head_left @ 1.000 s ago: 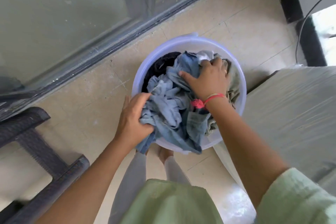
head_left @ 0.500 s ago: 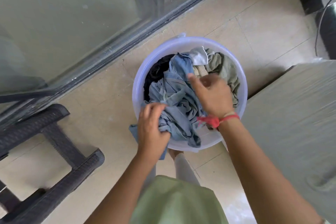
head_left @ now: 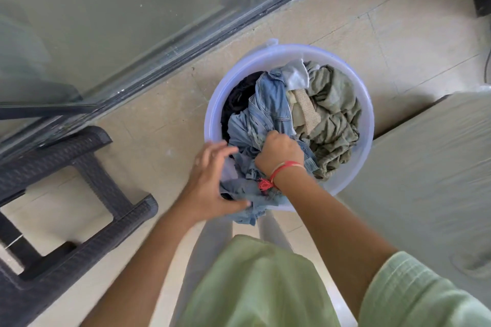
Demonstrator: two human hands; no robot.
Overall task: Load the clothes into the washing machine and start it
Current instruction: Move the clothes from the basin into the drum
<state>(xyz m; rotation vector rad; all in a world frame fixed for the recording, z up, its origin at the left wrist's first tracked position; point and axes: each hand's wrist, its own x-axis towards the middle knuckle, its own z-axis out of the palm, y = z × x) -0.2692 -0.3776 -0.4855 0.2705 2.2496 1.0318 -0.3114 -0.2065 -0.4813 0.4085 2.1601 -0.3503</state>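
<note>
A pale lilac plastic tub stands on the tiled floor, full of clothes. A blue denim garment lies across its middle, an olive-green garment fills the right side, and something black shows at the left. My right hand, with a red thread at the wrist, is clenched on the denim near the tub's near rim. My left hand cups the denim's hanging end from the left, thumb under the cloth, fingers spread. The covered washing machine stands at the right.
A sliding glass door with a metal track runs diagonally behind the tub. A dark woven-look plastic stool stands at the left. My legs and green top are below the tub. A dark cable hangs at the right edge.
My right hand has moved from the tub's middle toward its near rim and closed on the denim. My left hand has loosened from a fist to spread fingers. The olive garment is now uncovered.
</note>
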